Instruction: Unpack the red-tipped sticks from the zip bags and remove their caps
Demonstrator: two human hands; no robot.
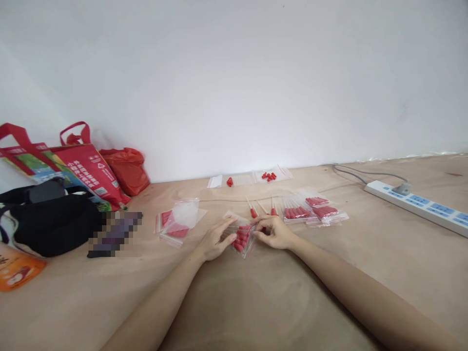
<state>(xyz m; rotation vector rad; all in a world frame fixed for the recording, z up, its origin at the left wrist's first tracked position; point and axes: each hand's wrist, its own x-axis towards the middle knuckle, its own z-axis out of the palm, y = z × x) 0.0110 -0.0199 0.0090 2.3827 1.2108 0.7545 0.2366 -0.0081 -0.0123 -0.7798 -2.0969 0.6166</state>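
Note:
A small clear zip bag lies tilted on the table between my hands, with several red-tipped thin sticks inside. My left hand grips its left side, thumb over the plastic. Fingers bent, my right hand pinches the bag's right edge. Just beyond the right hand lie a few loose pale sticks with red tips. To their right are filled bags of red-tipped sticks and more bags with red pieces. Left of my left hand rests a stack of clear bags with red showing through.
Along the wall lie red tips, another red cluster, thin pale sticks and a white slip. A power strip is at right. Red shopping bags, a black bag and an orange packet occupy the left.

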